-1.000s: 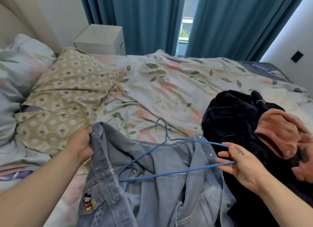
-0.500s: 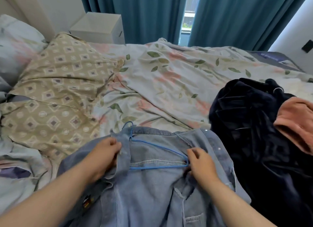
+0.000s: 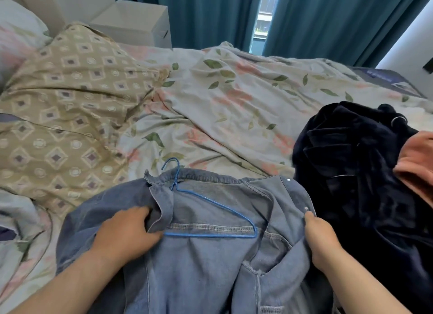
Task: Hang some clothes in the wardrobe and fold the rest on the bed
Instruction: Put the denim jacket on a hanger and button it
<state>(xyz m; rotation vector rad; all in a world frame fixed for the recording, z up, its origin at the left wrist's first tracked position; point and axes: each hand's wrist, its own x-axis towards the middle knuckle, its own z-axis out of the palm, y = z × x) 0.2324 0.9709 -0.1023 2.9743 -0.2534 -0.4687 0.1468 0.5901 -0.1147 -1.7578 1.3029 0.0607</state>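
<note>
head camera view, looking down over a bed (image 3: 234,98) covered by a floral duvet. a light blue denim jacket (image 3: 210,255) lies open on the near edge of the bed, collar pointing away from the viewer. a thin blue wire hanger (image 3: 210,220) sits inside the jacket, its hook poking out above the collar and its left shoulder tucked under the left front panel. the left hand (image 3: 126,234) grips the folded edge of that left panel, fingers curled round the denim. the right hand (image 3: 321,241) pinches the right front edge of the jacket, just below a white snap button. a dark navy garment (image 3: 356,173) lies heaped to the right, touching the jacket, with an orange-pink garment (image 3: 417,163) on top of it. a tan patterned pillow (image 3: 65,107) rests to the left. teal curtains (image 3: 210,13) and a white box (image 3: 133,20) stand beyond the bed.
</note>
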